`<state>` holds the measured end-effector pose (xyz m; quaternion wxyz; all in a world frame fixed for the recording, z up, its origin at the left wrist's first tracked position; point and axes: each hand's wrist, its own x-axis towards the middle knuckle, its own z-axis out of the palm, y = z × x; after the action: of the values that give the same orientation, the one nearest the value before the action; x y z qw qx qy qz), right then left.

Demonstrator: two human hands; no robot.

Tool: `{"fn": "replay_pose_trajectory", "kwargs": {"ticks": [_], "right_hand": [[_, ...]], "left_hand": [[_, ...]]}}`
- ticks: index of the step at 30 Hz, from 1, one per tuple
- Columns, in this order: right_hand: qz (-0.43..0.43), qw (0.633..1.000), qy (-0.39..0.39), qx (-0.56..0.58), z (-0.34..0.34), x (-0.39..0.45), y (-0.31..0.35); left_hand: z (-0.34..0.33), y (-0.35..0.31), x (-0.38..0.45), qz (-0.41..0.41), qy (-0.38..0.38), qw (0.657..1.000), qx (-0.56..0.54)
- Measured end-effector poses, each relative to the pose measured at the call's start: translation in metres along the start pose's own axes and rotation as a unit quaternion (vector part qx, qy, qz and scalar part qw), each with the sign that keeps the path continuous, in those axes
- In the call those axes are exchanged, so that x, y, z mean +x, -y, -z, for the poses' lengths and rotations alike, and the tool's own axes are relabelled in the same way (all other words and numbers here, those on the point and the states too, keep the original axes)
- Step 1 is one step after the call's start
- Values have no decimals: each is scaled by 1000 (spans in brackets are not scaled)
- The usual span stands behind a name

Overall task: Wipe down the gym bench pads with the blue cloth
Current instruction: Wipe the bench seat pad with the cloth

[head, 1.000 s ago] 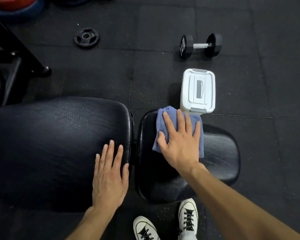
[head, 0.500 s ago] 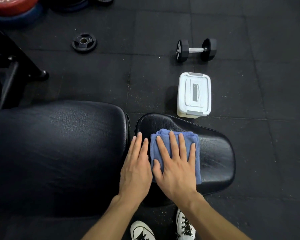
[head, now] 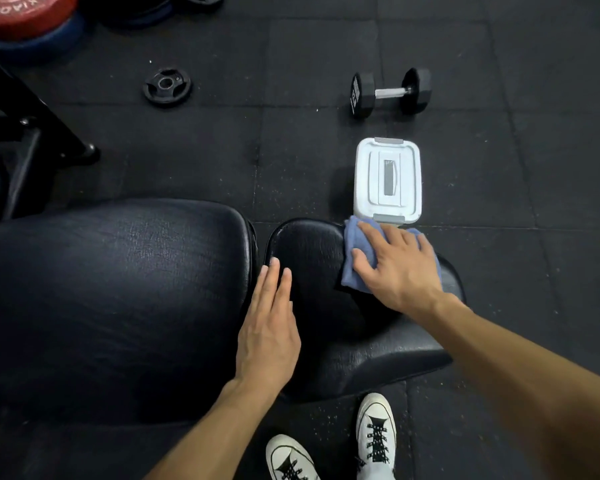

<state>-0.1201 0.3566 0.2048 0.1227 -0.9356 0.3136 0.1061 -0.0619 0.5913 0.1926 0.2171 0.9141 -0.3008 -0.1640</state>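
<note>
Cloth, blue, folded, rumpled, pinned flat on seat pad under spread right hand, left hand flat, grip empty

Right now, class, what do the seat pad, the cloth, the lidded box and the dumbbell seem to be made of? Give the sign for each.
Seat pad: likely vinyl or leather, black with a grained, slightly glossy skin.
Blue cloth: soft woven fabric, matte, folded and creased.
Lidded box: white moulded plastic, smooth, with grey clips.
Dumbbell: shiny metal handle; matte black heads, perhaps rubber-coated.

Seat pad bare between the hands; white box seemingly crowds its far edge.
</note>
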Motion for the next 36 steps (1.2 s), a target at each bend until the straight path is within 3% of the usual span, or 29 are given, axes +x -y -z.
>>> {"fn": "replay_pose_trajectory", "kwargs": {"ticks": [4,9,12,18,22,28,30,34,36], "right_hand": [[-41,999,5,16,7,-18,-35],[-134,982,0,136,7,-38,-56],[-193,960,-1,204,6,-43,-61],[-333,881,-93,322,-13,-87,-44],[-423,811,-190,356,-42,-116,-6],[-515,716,-216,418,-64,-122,72],[-529,705,-215,420,-76,-129,108],[-525,730,-218,379,-95,-145,196],[-533,716,-251,374,-94,-147,225]], "left_hand": [[5,-4,-1,10,12,1000,-4],[12,-5,0,3,23,1000,7],[16,-6,0,6,30,1000,6],[24,-10,2,21,38,999,-20],[27,-14,5,39,39,998,-42],[32,-11,6,14,41,998,-34],[36,-6,7,-3,52,998,-20],[49,10,15,-45,106,993,1],[55,19,19,-69,127,989,11]]}}
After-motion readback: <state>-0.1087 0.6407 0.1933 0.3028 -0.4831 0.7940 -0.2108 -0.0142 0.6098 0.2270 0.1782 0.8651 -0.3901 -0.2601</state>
